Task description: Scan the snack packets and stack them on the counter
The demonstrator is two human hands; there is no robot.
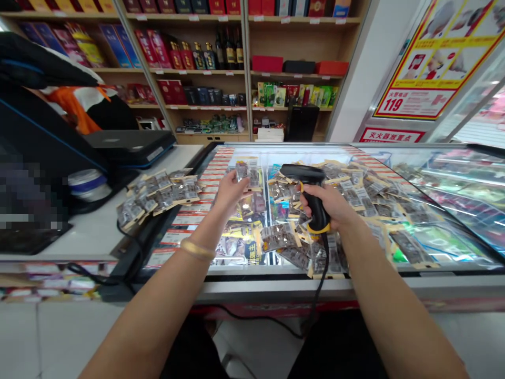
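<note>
My right hand (331, 206) is wrapped round the grip of a black and yellow barcode scanner (305, 181), its head turned to the left. My left hand (231, 190) pinches a small clear snack packet (245, 172) just in front of the scanner head, over the glass lid of a chest freezer (453, 184). Many similar packets (371, 202) are spread over the glass to the right of the scanner. Another heap of packets (161, 195) lies on the white counter (94, 231) to the left. A gold bangle (196, 249) circles my left wrist.
A black screen and stand (43, 152) occupy the left counter, with a closed laptop (130, 145) behind. The scanner's black cable (315, 300) hangs over the freezer's front edge. Shelves of boxes and bottles (221, 58) line the back wall. A red and yellow poster (442, 58) hangs at right.
</note>
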